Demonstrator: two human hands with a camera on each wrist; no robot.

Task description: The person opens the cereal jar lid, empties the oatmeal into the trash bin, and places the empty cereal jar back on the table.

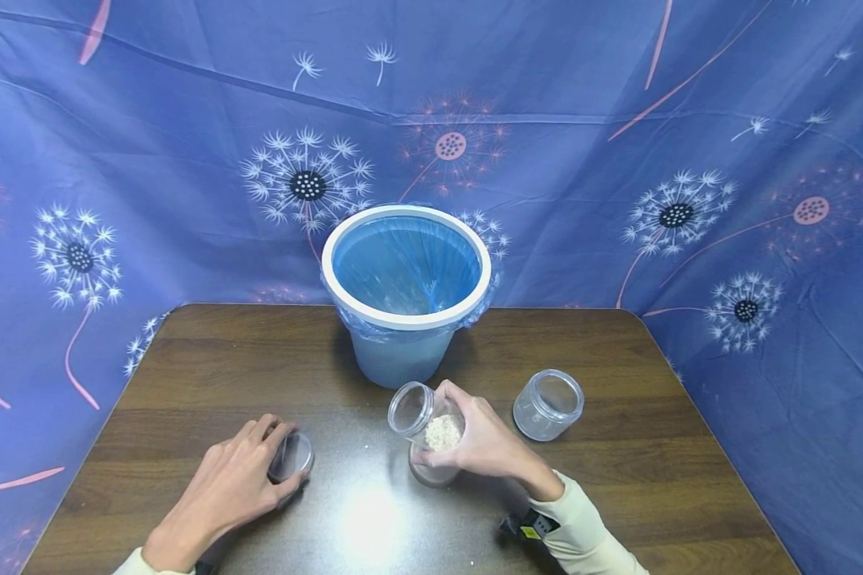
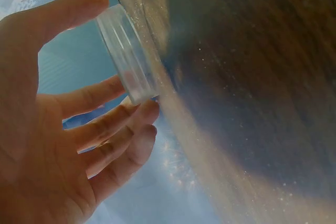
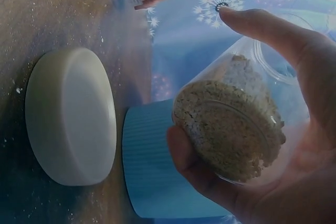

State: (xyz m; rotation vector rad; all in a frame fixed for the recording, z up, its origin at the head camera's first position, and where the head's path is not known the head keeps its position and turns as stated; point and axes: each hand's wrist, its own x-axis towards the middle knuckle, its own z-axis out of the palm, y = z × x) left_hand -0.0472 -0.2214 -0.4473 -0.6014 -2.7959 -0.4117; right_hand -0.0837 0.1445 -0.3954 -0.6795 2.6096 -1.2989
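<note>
On the left of the table, my left hand [image 1: 233, 479] holds a shallow clear round container [image 2: 123, 53] between thumb and fingertips, low over the wood. My right hand [image 1: 485, 438] grips a clear jar [image 1: 411, 409], its open mouth tilted to the left and toward the bin. Pale, oat-like flakes [image 3: 226, 129] lie in the jar's lower part. Below the jar, a thick cream-white round lid [image 3: 68, 116] lies on the table, partly hidden by the jar and hand in the head view.
Behind the hands stands a blue bin [image 1: 403, 351] with a white rim and a blue plastic liner. A second clear jar [image 1: 548, 406], open at the top, is to the right of my right hand. Patterned blue cloth [image 1: 561, 176] surrounds the wooden table [image 1: 244, 351].
</note>
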